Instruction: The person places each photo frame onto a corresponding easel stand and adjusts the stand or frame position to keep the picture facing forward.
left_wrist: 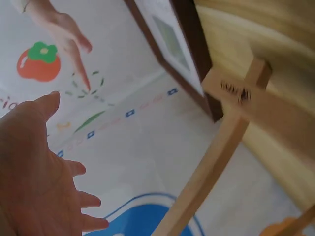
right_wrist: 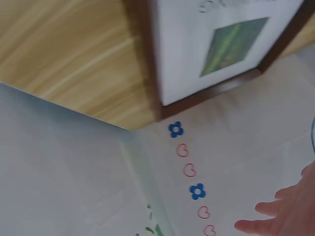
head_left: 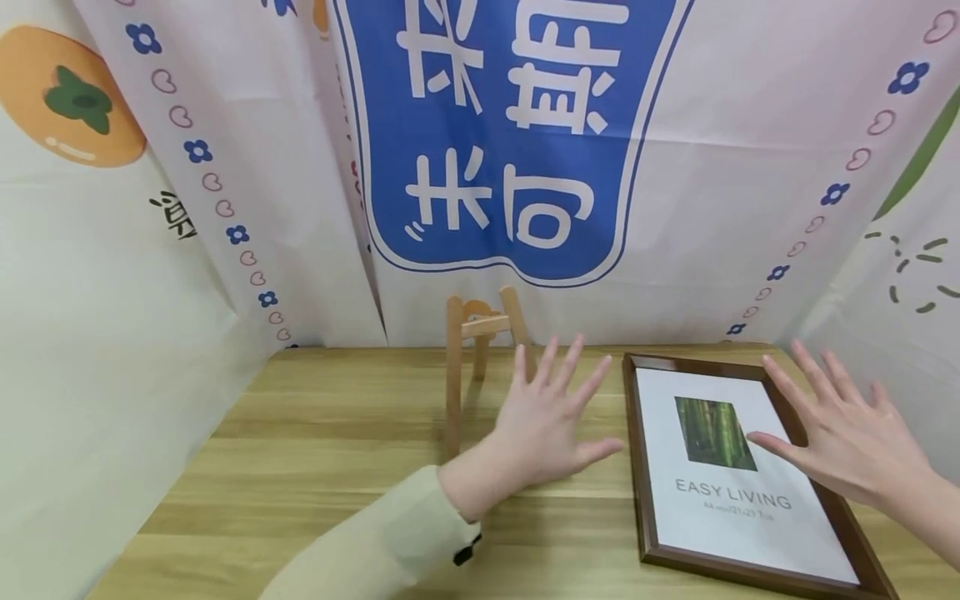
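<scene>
In the head view my left hand (head_left: 546,421) is spread with straight fingers, held above the table and holding nothing. It overlaps the lower right part of a small wooden easel (head_left: 453,375). My right hand (head_left: 858,437) also has its fingers spread and holds nothing, over the right side of a brown picture frame (head_left: 641,500). The frame lies flat, showing a white sheet with a green forest picture and the words "EASY LIVING". The left wrist view shows the easel's crossbar (left_wrist: 275,105) close up, beside the palm of the left hand (left_wrist: 39,172).
A wood-grain table (head_left: 300,467) carries the easel and the frame. White printed cloth (head_left: 720,208) with a blue panel (head_left: 495,200) hangs behind it, and similar cloth covers both sides. The frame reaches near the table's right edge.
</scene>
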The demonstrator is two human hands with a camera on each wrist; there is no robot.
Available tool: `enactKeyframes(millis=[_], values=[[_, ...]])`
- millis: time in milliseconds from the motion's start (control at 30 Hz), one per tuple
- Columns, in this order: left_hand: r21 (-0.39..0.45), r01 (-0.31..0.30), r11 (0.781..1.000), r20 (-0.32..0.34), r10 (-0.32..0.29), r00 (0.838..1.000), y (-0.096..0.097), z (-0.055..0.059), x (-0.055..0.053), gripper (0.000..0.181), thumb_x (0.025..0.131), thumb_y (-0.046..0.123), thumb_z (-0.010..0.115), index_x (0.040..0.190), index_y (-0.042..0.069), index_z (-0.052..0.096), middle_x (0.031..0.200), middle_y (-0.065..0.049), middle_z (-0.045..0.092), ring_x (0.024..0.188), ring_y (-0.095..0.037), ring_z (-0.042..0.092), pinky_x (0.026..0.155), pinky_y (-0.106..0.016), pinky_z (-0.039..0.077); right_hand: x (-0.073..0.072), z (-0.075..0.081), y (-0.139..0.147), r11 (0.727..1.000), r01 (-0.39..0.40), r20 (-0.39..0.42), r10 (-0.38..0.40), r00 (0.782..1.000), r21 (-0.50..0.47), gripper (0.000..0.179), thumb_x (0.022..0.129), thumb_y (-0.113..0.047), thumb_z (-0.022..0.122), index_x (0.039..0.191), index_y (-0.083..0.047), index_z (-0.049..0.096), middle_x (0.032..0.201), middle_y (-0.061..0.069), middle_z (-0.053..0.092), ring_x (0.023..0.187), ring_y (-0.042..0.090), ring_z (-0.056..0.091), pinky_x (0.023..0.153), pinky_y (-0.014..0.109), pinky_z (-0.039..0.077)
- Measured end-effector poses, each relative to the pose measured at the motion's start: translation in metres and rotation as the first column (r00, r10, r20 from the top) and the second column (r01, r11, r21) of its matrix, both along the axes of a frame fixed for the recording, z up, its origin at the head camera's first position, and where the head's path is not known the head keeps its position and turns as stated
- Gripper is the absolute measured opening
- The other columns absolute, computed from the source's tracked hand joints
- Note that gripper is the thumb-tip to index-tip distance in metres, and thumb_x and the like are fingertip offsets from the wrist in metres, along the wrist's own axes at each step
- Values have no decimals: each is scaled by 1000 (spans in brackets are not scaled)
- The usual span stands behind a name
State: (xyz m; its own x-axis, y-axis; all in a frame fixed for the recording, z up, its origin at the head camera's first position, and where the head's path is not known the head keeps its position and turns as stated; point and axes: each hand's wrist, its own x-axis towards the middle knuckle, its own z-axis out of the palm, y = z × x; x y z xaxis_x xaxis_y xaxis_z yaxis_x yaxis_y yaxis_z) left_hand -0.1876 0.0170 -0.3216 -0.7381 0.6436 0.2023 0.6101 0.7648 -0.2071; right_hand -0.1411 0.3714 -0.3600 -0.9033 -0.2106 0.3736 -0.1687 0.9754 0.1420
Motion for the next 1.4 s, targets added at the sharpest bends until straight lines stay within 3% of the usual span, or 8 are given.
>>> enactKeyframes(millis=[333,533,767,933,1000,1133,1233,1400], values=[[-37,-6,999,76,9,997,58,-41,-10,89,85,83,21,157,31,12,162,-7,11,146,-32,10,113,-61,13,11,-34,26,999,26,40,-25,999,-26,107,81,-65,62,158,-21,3,161,18,1,136,51,20,88,79,23],[-19,-60,998,197,63,978,75,-68,-10,93,83,84,27,157,30,9,161,-4,12,146,-29,11,115,-55,14,18,-54,40,988,49,189,-20,982,-148,100,88,-57,61,157,-17,1,156,30,10,124,57,32,77,76,36],[193,-99,976,429,7,903,85,-88,-15,97,84,77,46,157,31,2,162,-6,7,146,-27,14,114,-47,24,13,-67,58,949,127,356,-17,934,-289,98,91,-57,58,157,-18,-3,157,28,4,121,63,31,59,73,39],[409,-137,902,612,-161,774,83,-103,-22,96,86,58,65,157,31,5,161,-11,7,145,-27,16,111,-43,32,13,-72,66,904,128,386,44,922,-408,97,92,-50,62,157,-13,0,154,32,10,119,63,33,64,79,34],[460,-171,871,648,-198,736,81,-107,-24,99,85,52,69,157,28,6,161,-12,7,145,-25,15,112,-41,31,14,-76,68,874,109,371,85,925,-473,96,92,-42,66,156,-7,3,152,35,14,116,61,37,67,77,37],[504,-202,840,660,-225,717,79,-115,-26,102,83,46,75,157,19,10,160,-11,14,144,-23,21,112,-37,31,16,-84,75,813,56,289,141,947,-580,90,87,-24,75,150,6,19,137,36,37,104,25,56,69,47,53],[511,-208,834,667,-233,707,78,-122,-25,104,81,45,78,156,15,14,158,-7,21,142,-21,25,112,-35,30,16,-90,81,793,46,247,133,960,-608,83,82,-17,79,143,11,31,123,32,48,89,-5,50,60,23,49],[493,-228,839,696,-224,682,77,-131,-23,103,78,45,80,155,13,20,155,-2,29,140,-19,30,111,-34,32,20,-95,87,777,108,301,109,947,-620,78,81,-17,80,136,15,35,121,35,48,89,2,53,62,20,48]])
